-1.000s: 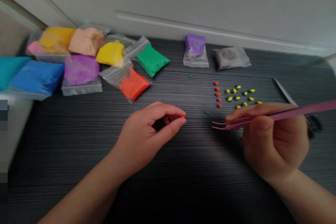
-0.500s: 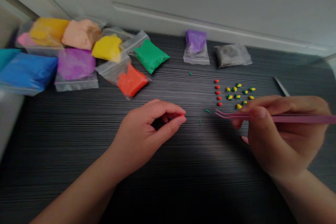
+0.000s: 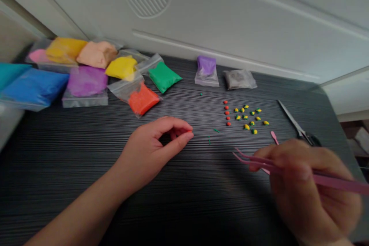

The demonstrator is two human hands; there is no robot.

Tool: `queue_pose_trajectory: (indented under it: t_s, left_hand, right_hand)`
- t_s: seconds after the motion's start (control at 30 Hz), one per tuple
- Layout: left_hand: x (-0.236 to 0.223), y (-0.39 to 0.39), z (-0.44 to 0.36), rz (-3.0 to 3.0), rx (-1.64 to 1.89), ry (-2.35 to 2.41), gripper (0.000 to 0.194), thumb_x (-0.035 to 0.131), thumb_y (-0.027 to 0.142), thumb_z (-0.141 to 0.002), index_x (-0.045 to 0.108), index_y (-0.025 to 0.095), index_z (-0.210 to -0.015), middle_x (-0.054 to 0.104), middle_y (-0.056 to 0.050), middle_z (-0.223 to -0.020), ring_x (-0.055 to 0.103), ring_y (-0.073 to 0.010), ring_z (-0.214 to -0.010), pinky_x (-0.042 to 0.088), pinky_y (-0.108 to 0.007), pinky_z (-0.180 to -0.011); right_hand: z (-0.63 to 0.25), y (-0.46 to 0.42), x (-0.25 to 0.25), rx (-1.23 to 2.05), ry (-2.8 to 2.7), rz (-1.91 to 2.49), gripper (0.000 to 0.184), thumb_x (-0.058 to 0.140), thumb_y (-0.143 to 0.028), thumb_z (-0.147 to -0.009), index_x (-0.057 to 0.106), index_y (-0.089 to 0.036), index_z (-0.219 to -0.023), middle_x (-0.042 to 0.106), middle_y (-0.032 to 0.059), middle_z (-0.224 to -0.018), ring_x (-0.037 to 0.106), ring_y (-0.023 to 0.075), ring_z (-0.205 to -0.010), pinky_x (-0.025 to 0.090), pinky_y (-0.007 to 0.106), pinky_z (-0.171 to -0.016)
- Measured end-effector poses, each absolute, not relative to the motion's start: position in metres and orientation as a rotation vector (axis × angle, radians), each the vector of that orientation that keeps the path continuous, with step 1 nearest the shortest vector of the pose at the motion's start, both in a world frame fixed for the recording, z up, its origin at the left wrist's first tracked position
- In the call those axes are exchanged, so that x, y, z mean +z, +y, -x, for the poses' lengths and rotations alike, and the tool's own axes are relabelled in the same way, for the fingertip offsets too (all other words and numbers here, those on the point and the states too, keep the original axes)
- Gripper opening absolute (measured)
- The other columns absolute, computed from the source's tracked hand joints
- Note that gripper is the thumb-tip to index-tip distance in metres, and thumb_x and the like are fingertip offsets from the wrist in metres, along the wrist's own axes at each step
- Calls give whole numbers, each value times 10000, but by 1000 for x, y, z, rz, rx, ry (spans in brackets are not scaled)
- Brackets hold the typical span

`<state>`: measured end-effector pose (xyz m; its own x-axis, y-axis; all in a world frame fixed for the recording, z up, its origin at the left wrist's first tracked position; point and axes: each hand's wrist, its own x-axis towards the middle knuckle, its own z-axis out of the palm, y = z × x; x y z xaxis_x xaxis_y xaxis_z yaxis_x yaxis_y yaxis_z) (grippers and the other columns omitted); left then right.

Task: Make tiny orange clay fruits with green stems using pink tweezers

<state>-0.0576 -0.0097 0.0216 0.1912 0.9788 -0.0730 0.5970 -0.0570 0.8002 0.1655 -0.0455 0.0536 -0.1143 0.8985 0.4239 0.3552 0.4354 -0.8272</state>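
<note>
My left hand (image 3: 155, 150) rests on the dark ribbed table (image 3: 86, 169) and pinches a tiny red clay ball (image 3: 189, 132) between thumb and forefinger. My right hand (image 3: 305, 192), blurred by motion, grips pink tweezers (image 3: 250, 158) whose tips point left and hold nothing. Two thin green clay strips (image 3: 216, 130) lie between the hands. Beyond them lie a column of small red clay balls (image 3: 226, 113) and several small yellow-and-green clay pieces (image 3: 249, 117).
Bags of coloured clay lie at the back left, among them orange (image 3: 142, 98), green (image 3: 163, 77), yellow (image 3: 121, 67), violet (image 3: 86, 81) and blue (image 3: 34, 86). A purple bag (image 3: 206, 70) and a grey bag (image 3: 240, 78) lie by the wall. Scissors (image 3: 298, 125) and a small pink tool (image 3: 274, 137) lie at the right.
My right hand with the tweezers has dropped lower and nearer to me, away from the clay pieces. The view has tilted up, showing more wall. My left hand keeps its pinch.
</note>
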Motion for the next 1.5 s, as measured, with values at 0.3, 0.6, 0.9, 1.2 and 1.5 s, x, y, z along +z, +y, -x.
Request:
queue_pose_trajectory:
  t_s: [0.3,0.6,0.9,1.2,1.5]
  left_hand:
    - [23,-8,56,-1734,684,1467,194,533,364,-765,635,220,-847,660,15,-796,593,-121,-704,460,-215,-640]
    - [24,-10,57,-1734,716,1449,223,525,381,-765,637,207,-850,666,-2,-800,595,-131,-707,465,-220,-633]
    - [23,-10,57,-1716,747,1428,231,518,382,-768,643,203,-845,662,5,-787,583,-119,-686,447,-201,-605]
    - [23,-11,57,-1689,776,1408,233,512,382,-768,645,204,-841,658,9,-773,581,-112,-669,444,-198,-604]
    - [22,-11,56,-1697,746,1450,244,522,400,-754,643,206,-841,663,5,-783,588,-120,-682,460,-208,-628]
  right_hand:
    - [-151,-46,15,486,-2041,1195,190,612,-117,-711,441,-196,-737,587,-6,-654,568,110,-581,432,239,-520]
    - [-147,-44,16,351,-2151,1402,153,540,-212,-777,402,-214,-711,568,-39,-606,531,88,-517,382,222,-501]
    - [-151,-44,21,565,-2049,1408,68,503,-172,-798,507,-190,-863,605,-12,-685,568,98,-562,440,235,-526]
    - [-159,-45,15,917,-1760,1377,224,622,-201,-735,579,-221,-954,670,18,-842,640,164,-759,526,311,-669]
    - [-156,-43,14,414,-1938,1413,86,545,-192,-772,569,-186,-855,597,-5,-664,561,114,-555,434,254,-509]
